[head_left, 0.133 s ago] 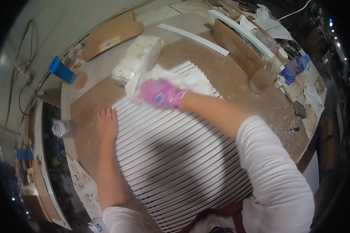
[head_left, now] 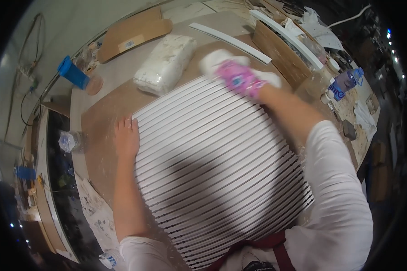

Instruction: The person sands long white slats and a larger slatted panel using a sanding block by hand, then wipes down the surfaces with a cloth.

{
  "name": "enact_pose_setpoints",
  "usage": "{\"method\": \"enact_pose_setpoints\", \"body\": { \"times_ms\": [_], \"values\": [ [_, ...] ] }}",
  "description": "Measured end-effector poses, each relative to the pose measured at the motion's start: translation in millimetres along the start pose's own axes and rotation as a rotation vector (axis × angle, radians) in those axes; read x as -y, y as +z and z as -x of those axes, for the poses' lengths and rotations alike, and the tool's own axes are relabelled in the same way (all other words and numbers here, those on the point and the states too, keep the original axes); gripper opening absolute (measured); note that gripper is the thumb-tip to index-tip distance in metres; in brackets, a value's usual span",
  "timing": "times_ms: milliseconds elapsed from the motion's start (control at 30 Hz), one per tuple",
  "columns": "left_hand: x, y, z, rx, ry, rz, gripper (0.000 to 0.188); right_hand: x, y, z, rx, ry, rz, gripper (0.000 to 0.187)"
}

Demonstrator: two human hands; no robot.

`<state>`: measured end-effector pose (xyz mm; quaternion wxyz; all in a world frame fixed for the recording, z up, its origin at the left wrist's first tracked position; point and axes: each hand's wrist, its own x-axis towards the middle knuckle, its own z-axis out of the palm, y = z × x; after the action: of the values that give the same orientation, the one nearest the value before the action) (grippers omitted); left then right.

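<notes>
A white slatted panel (head_left: 203, 162), like a louvred shutter, lies across the tabletop under my arms. My left hand (head_left: 127, 137) rests against its far left edge, fingers stretched out and holding nothing. A pink patterned glove covers my right hand (head_left: 236, 77), which presses a white cloth (head_left: 215, 61) at the panel's far right corner; the fingers are smeared by motion. Part of the cloth sticks out on both sides of the glove. Just beyond the panel is a plastic-wrapped white pack (head_left: 165, 65).
Along the far side lie a cardboard piece (head_left: 135, 36) and a white strip (head_left: 230, 43). A blue cup (head_left: 73, 73) lies tilted at the left. At the right are a wooden board (head_left: 280, 49), a water bottle (head_left: 346, 83) and a dark block (head_left: 349, 129).
My right hand has swept the cloth to the right across the panel's far end, uncovering the far left slats. The left hand stays at the left edge.
</notes>
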<state>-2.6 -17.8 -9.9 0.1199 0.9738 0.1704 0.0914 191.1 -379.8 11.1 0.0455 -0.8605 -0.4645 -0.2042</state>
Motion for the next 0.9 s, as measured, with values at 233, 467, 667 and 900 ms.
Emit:
{"method": "enact_pose_setpoints", "body": {
  "times_ms": [233, 467, 667, 900],
  "values": [
    [-17.1, -9.4, -8.4, -0.051, 0.061, -0.047, 0.042, -0.4, 20.8, -38.2, -0.138, 0.066, -0.778, 0.018],
    [11.3, -6.0, -5.8, -0.066, 0.082, -0.002, 0.040, 137.0, 27.0, -47.0, 0.033, 0.052, -0.482, 0.027],
    [-2.9, -7.1, -3.9, -0.044, 0.035, -0.111, 0.041, -51.8, -58.3, 43.9, 0.290, 0.820, -0.221, 0.029],
    [7.7, -5.4, -9.9, -0.051, 0.075, -0.070, 0.042, 110.4, 41.6, -41.9, -0.017, -0.013, -0.505, 0.032]
  ]
}}
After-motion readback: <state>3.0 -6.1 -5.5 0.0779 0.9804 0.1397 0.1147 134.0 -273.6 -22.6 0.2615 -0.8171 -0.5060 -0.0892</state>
